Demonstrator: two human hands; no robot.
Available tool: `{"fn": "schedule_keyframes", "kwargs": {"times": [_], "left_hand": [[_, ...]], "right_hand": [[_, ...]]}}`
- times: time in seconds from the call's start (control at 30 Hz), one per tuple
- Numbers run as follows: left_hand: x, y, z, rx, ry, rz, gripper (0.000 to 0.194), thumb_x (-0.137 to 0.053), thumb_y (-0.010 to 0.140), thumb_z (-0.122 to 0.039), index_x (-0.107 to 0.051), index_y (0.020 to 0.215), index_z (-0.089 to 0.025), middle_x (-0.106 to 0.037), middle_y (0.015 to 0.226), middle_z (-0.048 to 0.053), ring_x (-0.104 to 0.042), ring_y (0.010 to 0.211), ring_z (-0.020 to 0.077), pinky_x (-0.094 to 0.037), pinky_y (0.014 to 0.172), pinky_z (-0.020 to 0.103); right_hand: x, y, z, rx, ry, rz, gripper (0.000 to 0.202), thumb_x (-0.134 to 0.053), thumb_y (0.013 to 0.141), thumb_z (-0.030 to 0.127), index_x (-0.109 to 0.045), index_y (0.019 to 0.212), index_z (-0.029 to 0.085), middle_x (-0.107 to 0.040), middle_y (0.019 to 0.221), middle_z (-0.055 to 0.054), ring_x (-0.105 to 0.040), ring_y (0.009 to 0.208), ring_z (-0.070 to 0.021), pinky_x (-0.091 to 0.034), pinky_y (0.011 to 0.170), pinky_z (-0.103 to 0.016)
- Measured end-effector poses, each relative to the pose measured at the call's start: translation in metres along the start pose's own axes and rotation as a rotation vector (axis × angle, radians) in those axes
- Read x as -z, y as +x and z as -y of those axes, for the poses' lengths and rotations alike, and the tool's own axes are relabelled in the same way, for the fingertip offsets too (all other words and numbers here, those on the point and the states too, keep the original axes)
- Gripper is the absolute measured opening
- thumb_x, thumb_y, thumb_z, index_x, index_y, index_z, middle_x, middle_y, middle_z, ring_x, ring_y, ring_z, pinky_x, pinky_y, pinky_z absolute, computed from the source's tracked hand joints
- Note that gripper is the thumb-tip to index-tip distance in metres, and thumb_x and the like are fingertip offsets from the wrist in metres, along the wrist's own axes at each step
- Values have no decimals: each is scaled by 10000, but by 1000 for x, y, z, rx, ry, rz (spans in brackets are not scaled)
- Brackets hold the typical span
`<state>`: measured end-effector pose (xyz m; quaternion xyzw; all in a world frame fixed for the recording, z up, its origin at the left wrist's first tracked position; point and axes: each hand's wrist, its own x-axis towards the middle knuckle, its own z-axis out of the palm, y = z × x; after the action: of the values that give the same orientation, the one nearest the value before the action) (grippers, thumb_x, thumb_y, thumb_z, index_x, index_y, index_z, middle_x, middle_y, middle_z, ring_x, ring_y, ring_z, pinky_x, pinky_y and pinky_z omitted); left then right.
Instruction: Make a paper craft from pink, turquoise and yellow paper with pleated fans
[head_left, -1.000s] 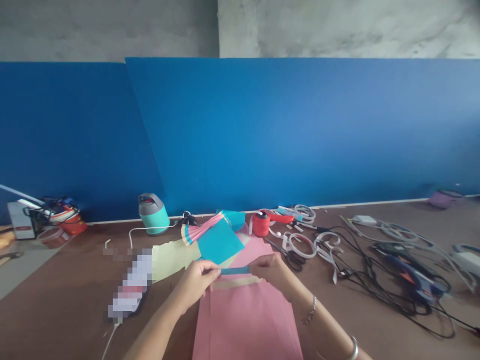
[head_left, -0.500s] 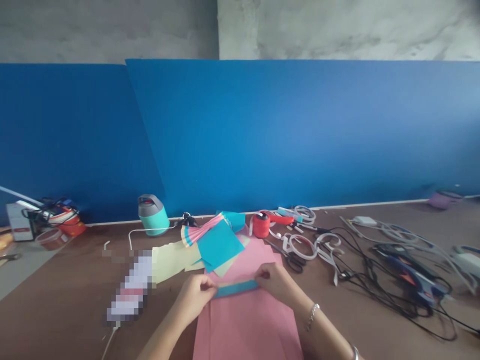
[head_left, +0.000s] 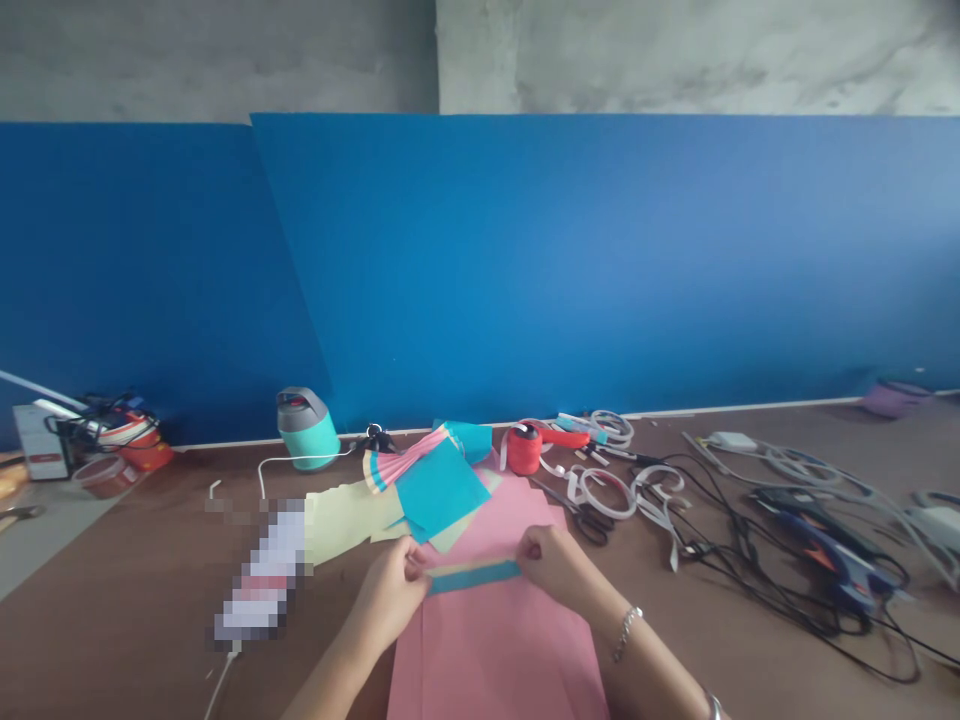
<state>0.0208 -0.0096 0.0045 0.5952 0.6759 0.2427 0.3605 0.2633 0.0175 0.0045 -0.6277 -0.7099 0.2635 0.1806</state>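
Observation:
A narrow blue paper strip (head_left: 474, 577) with a pale yellow upper edge lies across large pink paper (head_left: 510, 650). Its left end is pinched between the thumb and fingers of my left hand (head_left: 394, 590). At the other end, my right hand (head_left: 551, 565) closes its fingertips on the same strip. Beyond the hands are blue paper squares (head_left: 441, 490), a pleated pink, yellow and blue paper piece (head_left: 405, 458) and pale yellow sheets (head_left: 345, 518).
Scissors (head_left: 592, 522), a red tape roll (head_left: 523, 450), white ribbon loops (head_left: 607, 492) and black cables (head_left: 742, 540) lie to the right. A turquoise container (head_left: 309, 435) stands at the back left, by the blue partition (head_left: 562, 260). A blurred-out object (head_left: 262, 575) lies left.
My left hand has shifted slightly up at the strip's left end, its fingers a little raised. My right hand has barely moved, and both still hold the strip.

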Motion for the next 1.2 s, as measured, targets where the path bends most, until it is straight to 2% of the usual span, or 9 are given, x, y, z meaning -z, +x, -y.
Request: {"fn": "schedule_keyframes", "kwargs": {"times": [0.23, 0.57, 0.83, 1.1, 1.2], "left_hand": [[0, -4, -9, -11, 82, -32, 175, -495, 693, -34, -507, 747, -200, -533, 625, -53, -557, 601, 118, -346, 563, 194], [1, -4, -14, 23, 93, -43, 185, -515, 684, -27, -480, 725, -204, -530, 616, -57, -549, 593, 115, -322, 533, 189], [0, -1, -8, 12, 97, -38, 188, -524, 680, -31, -479, 725, -208, -508, 582, -69, -548, 551, 109, -344, 533, 188], [3, 4, -2, 113, -183, 110, 164, -476, 709, -64, -447, 764, -215, -506, 550, -87, -519, 422, 95, -358, 419, 182], [3, 5, -2, 120, -196, 109, 176, -483, 695, -51, -451, 764, -210, -487, 532, -93, -512, 406, 88, -353, 407, 175]], "right_hand": [[0, 1, 2, -27, -22, -5, 205, -496, 603, 32, -655, 629, 158, -672, 661, -25, -582, 651, -137, -345, 562, -196], [-1, 1, 2, -46, -25, 12, 194, -507, 608, 57, -667, 649, 160, -680, 673, -31, -587, 662, -145, -346, 564, -198], [0, 1, 3, -40, -19, 14, 199, -507, 613, 55, -672, 656, 157, -687, 692, -34, -589, 675, -141, -353, 578, -195], [3, -1, 4, -38, 6, 44, 172, -510, 628, 71, -659, 651, 155, -668, 675, -29, -575, 650, -139, -346, 559, -194], [2, 0, 2, -31, 3, 54, 167, -512, 621, 71, -653, 641, 157, -666, 676, -25, -570, 647, -135, -342, 558, -193]]}}
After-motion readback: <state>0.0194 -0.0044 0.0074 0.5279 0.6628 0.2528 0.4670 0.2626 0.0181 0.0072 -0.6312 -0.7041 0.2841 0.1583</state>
